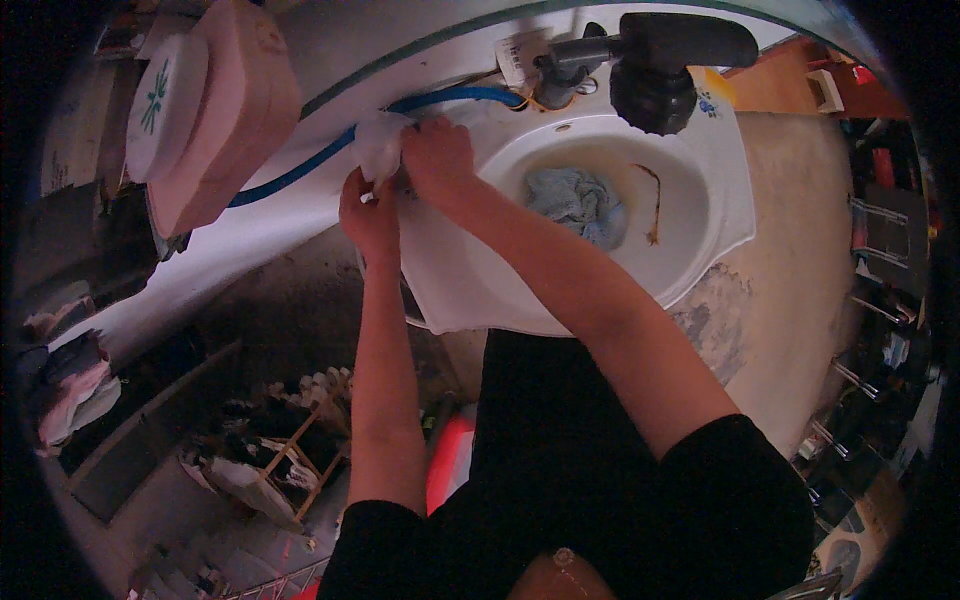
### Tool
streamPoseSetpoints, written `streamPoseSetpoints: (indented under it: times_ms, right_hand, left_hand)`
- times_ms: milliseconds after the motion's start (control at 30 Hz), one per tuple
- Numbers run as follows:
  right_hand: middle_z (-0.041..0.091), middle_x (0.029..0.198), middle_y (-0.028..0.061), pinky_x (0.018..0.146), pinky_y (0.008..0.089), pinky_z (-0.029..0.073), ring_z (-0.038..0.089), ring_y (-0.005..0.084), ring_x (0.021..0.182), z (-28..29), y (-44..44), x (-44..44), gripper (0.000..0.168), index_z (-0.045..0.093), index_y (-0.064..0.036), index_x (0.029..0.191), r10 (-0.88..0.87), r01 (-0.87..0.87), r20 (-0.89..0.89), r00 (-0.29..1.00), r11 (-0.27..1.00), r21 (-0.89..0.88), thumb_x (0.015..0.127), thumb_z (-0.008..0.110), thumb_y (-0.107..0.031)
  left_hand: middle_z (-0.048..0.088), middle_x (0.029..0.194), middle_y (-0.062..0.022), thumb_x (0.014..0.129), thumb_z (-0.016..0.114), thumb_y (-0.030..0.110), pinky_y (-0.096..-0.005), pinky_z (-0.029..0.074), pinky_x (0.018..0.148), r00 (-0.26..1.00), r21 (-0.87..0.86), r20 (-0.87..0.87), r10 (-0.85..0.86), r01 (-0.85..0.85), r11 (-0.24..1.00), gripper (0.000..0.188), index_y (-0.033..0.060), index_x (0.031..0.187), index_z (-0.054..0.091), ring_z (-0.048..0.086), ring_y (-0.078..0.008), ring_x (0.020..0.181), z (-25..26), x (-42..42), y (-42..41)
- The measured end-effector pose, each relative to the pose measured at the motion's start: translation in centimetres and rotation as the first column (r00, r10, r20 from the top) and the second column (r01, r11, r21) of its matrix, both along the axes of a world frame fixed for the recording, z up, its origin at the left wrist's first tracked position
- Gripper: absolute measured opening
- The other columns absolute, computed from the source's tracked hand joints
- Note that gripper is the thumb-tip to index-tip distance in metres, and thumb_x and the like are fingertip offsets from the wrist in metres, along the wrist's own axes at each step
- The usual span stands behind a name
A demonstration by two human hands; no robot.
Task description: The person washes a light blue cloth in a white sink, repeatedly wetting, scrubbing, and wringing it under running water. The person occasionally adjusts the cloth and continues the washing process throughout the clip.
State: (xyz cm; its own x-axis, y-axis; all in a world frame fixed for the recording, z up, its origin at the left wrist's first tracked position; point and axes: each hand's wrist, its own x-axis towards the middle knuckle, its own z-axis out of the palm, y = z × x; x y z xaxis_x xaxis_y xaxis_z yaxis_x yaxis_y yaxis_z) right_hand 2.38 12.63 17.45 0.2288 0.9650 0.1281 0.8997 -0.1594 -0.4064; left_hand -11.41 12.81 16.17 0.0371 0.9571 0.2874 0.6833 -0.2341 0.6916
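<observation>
Both hands are at the left corner of a white washbasin [517,300], by the wall. My left hand [369,214] has its fingers closed on the lower edge of a whitish, thin bag or wrap [379,146]. Against the right side of that whitish thing lies my right hand [441,161], its fingers curled at the upper edge; the fingertips are partly hidden. In the bowl lies a crumpled grey-blue cloth [574,202], partly in brownish water. A thin brown strand or stain [656,202] shows to its right.
A dark faucet [652,71] rises behind the bowl. Along the wall runs a blue hose [292,174]. A pink plastic holder [251,97] with a white lid-like piece [166,109] juts out at the upper left. A wooden rack [300,450] with cloths stands on the floor.
</observation>
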Motion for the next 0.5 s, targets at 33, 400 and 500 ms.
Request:
streamPoseSetpoints:
  times_ms: [33, 400, 500]
  right_hand:
    - [0.066, 0.093, 0.0094, 0.075, 0.0426, 0.051, 0.062, 0.0276, 0.095, -0.1, 0.1, -0.1, 0.015, 0.066, -0.01, 0.089, -0.018, 0.018, 0.011, 1.0, 1.0, -0.017, 0.075, 0.067, -0.015]
    - [0.066, 0.102, 0.009, 0.087, 0.0419, 0.05, 0.064, 0.0239, 0.096, -1.6, -2.5, 4.0, 0.024, 0.064, -0.008, 0.106, 0.144, -0.054, -0.407, 0.902, 0.973, 0.224, 0.081, 0.064, -0.01]
    - [0.066, 0.111, 0.0085, 0.088, 0.0385, 0.051, 0.065, 0.0199, 0.095, -1.1, -4.5, 7.0, 0.032, 0.061, -0.008, 0.114, 0.141, 0.086, -0.783, 0.606, 0.967, 0.241, 0.083, 0.066, -0.009]
  left_hand:
    - [0.068, 0.098, -0.014, 0.077, 0.077, 0.014, -0.0338, 0.055, 0.067, 0.999, -0.012, 0.034, 0.001, -0.001, 1.0, 0.041, 0.0004, 0.114, 0.064, 0.066, -0.0246, 0.083, 0.0, 0.2, 0.0]
    - [0.065, 0.105, -0.0148, 0.078, 0.076, 0.011, -0.033, 0.057, 0.073, 0.994, -0.014, 0.113, 0.01, -0.008, 1.0, 0.047, 0.0013, 0.121, 0.061, 0.064, -0.0247, 0.089, -1.0, 0.6, -0.8]
    - [0.06, 0.114, -0.0161, 0.077, 0.076, 0.009, -0.0332, 0.056, 0.078, 0.994, -0.046, 0.102, -0.035, 0.04, 0.998, 0.053, 0.0029, 0.127, 0.058, 0.062, -0.0261, 0.096, -0.8, 0.3, -1.4]
